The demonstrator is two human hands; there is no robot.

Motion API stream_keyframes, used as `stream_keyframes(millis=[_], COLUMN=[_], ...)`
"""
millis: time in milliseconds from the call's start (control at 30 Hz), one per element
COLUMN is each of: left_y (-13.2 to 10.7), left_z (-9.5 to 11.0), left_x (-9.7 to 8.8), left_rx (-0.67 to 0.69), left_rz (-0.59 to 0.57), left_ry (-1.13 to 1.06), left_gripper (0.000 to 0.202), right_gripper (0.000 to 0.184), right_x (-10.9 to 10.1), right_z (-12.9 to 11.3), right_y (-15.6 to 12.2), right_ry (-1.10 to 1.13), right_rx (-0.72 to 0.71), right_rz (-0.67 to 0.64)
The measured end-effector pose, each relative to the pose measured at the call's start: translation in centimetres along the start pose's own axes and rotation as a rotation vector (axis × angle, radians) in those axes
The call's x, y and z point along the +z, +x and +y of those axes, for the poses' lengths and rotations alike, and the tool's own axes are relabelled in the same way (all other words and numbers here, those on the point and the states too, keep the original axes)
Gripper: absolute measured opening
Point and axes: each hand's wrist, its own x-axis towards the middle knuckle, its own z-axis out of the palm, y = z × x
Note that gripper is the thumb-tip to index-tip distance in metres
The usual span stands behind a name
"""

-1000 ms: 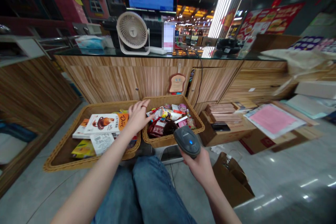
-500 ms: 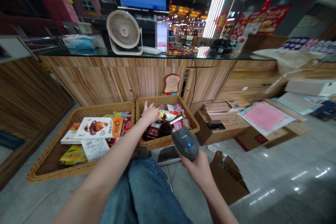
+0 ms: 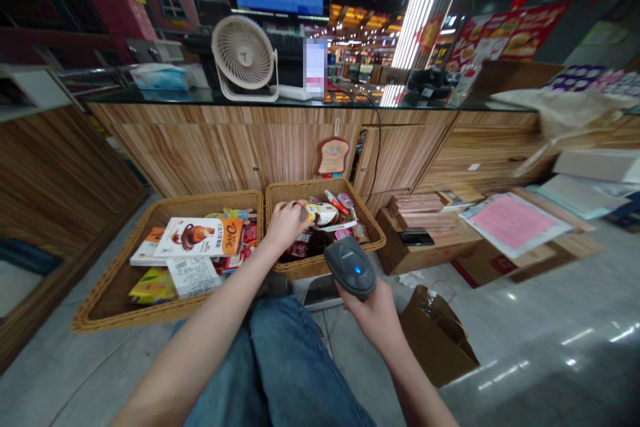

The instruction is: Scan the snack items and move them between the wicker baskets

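the left hand (image 3: 286, 225) is the nearer one, its fingers (image 3: 296, 208) curled and closed on the near end of a white-and-gold tube packet (image 3: 321, 214), whose long axis runs sideways, away from the fingertips. the packet lies atop the goods in the wicker basket (image 3: 310, 187) on the right; the right hand (image 3: 375, 313) grips a barcode scanner (image 3: 350, 268) just beside that basket's front rim.
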Motion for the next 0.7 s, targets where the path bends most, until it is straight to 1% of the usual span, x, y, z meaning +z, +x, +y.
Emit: stream_keyframes(millis=[67, 133, 233, 300, 367, 500, 600, 700], left_y=[0.3, 0.1, -1.0, -2.3, -3.8, -6.4, -7.2, -7.3], left_z=[0.2, 0.1, -0.7, -1.6, -2.6, -4.1, -4.1, -3.6], left_x=[-0.5, -1.3, -2.6, -3.1, -3.2, -2.9, -2.9, -3.2], left_rx=[-0.037, -0.086, -0.095, -0.067, -0.056, -0.035, -0.020, -0.024], left_rz=[0.038, 0.107, 0.199, 0.210, 0.206, 0.204, 0.208, 0.237], left_ry=[-0.034, -0.113, -0.237, -0.259, -0.258, -0.270, -0.243, -0.198], left_gripper=[0.047, 0.052, 0.056, 0.055, 0.053, 0.044, 0.042, 0.044], right_gripper=[0.023, 0.023, 0.022, 0.023, 0.025, 0.023, 0.019, 0.017], right_x=[0.1, 0.0, -0.2, -0.3, -0.1, 1.1, 2.3, 3.0], right_z=[-0.2, -0.4, -0.4, -0.4, -0.5, -1.0, -1.7, -2.1], right_y=[0.1, 0.1, 0.2, 0.3, 0.2, 0.0, -0.3, -0.3], right_ry=[-0.010, -0.020, -0.025, -0.033, -0.037, -0.033, -0.019, 0.003], right_rx=[-0.006, -0.008, -0.004, -0.009, -0.016, -0.028, -0.062, -0.102], right_rz=[0.006, 0.007, -0.002, -0.006, -0.009, -0.046, -0.094, -0.119])
